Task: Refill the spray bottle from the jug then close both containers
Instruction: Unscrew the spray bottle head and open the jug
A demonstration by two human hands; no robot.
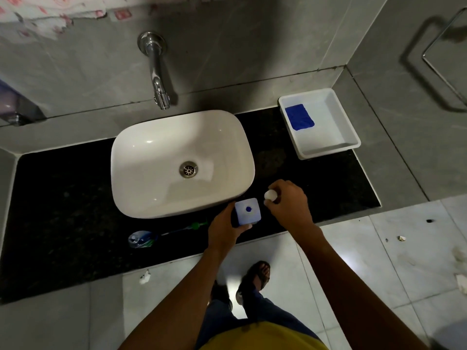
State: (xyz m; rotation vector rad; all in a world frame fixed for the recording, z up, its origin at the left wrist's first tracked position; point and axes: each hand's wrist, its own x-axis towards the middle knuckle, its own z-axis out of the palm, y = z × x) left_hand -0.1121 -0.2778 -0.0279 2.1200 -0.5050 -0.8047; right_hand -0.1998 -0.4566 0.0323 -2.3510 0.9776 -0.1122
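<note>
Head view, lower centre: left hand fingers grip the square jug, mouth open, on the dark tabletop. Right hand fingers pinch the white cap just beside it. Probable step: capping; align, then twist. Spray bottle lies lower left.

No readable text, label or number on anything; none legible.

Glossy basin, seemingly plastic tray

Sink on counter, tray right, jug in front.
</note>
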